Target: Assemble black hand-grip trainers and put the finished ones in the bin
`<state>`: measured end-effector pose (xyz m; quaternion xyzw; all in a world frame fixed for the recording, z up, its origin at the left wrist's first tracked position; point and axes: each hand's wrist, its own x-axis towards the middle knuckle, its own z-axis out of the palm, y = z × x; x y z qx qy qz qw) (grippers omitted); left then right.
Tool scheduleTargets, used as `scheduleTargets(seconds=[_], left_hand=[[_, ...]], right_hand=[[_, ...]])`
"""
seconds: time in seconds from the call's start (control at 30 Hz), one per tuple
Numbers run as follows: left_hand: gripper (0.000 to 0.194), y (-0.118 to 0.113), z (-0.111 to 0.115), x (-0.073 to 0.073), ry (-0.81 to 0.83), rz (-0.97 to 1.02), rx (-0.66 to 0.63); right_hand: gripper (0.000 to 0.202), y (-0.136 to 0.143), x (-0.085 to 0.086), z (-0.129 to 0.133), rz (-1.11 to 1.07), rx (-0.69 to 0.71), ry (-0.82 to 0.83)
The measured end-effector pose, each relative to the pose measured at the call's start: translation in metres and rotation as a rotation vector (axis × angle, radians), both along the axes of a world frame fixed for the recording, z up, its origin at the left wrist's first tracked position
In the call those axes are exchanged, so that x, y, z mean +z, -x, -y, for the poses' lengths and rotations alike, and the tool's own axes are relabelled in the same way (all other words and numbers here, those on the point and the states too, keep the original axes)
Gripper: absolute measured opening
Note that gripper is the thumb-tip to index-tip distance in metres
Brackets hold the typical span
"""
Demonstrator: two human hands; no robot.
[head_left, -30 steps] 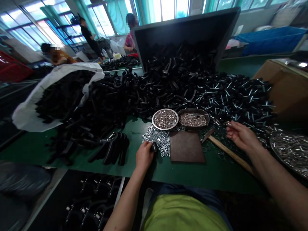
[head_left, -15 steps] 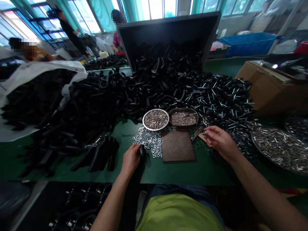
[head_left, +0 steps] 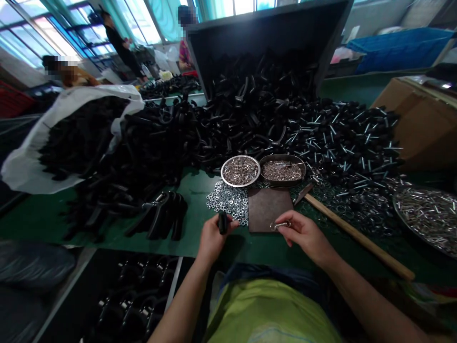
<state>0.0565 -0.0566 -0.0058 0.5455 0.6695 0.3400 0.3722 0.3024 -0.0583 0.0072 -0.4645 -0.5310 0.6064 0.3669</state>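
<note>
Dish (head_left: 241,185) of pins (head_left: 240,170) beyond held spring (head_left: 283,224)

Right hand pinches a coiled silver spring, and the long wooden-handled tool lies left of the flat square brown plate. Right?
Wrong side: the long wooden-handled tool lies to the right of the flat square brown plate, as the head view shows. The right hand does pinch the coiled silver spring.

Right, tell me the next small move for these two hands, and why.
Probably ease the right hand leftward, bringing the spring to the black part. The right fingertips pinch what looks like a small spring by the brown plate's near edge; the left hand holds the black part, and a gap separates the two.
</note>
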Motion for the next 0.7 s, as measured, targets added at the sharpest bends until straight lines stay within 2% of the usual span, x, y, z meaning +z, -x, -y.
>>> scheduleTargets(seconds=[0.1, 0.17, 0.23, 0.5, 0.6, 0.7], left_hand=[[0.029, -0.029, 0.008, 0.017, 0.112, 0.361, -0.112], [0.029, -0.042, 0.012, 0.022, 0.149, 0.489, -0.187], [0.028, -0.048, 0.013, 0.024, 0.162, 0.533, -0.229], [0.026, -0.046, 0.016, 0.024, 0.169, 0.465, -0.263], [0.017, -0.044, 0.017, 0.020, 0.005, 0.348, -0.326], [0.012, -0.044, 0.018, 0.014, -0.229, 0.160, -0.385]], right_hand=[[0.020, 0.015, 0.011, 0.005, -0.042, 0.074, 0.010], [0.018, 0.020, 0.016, 0.007, -0.051, 0.108, 0.008], [0.017, 0.022, 0.018, 0.008, -0.042, 0.111, -0.004], [0.019, 0.023, 0.009, 0.005, -0.115, 0.100, 0.077], [0.023, 0.023, 0.010, 0.003, -0.182, 0.056, 0.175], [0.026, 0.021, 0.013, 0.000, -0.157, 0.004, 0.170]])
